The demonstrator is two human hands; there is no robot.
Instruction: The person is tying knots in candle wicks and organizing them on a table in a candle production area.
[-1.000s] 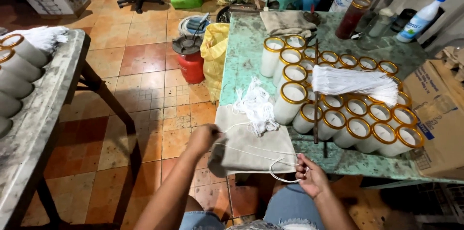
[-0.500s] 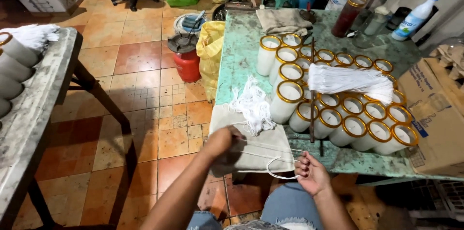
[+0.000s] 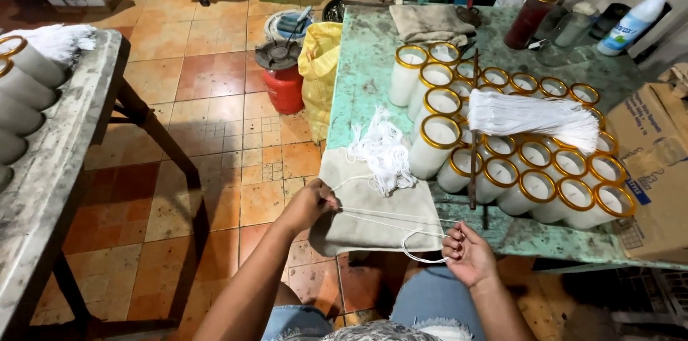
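L hand (image 3: 309, 205) & R hand (image 3: 466, 251) both pinched shut on white string (image 3: 387, 213), stretched over cloth (image 3: 373, 223) by candle glasses (image 3: 502, 162).

My left hand (image 3: 309, 205) is closed in a pinch, forearm reaching forward; my right hand (image 3: 467, 253) sits lower, fingers curled, thumb and forefinger pinched.

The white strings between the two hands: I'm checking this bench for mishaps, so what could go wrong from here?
1. The white strings, stretched from the left hand to the right hand, run beside the loose pile of cut string; they could snag it and tangle.
2. The beige cloth overhangs the table edge; a tug might slide it off.
3. The gold-rimmed white candles stand close by; a stray pull could tip one.
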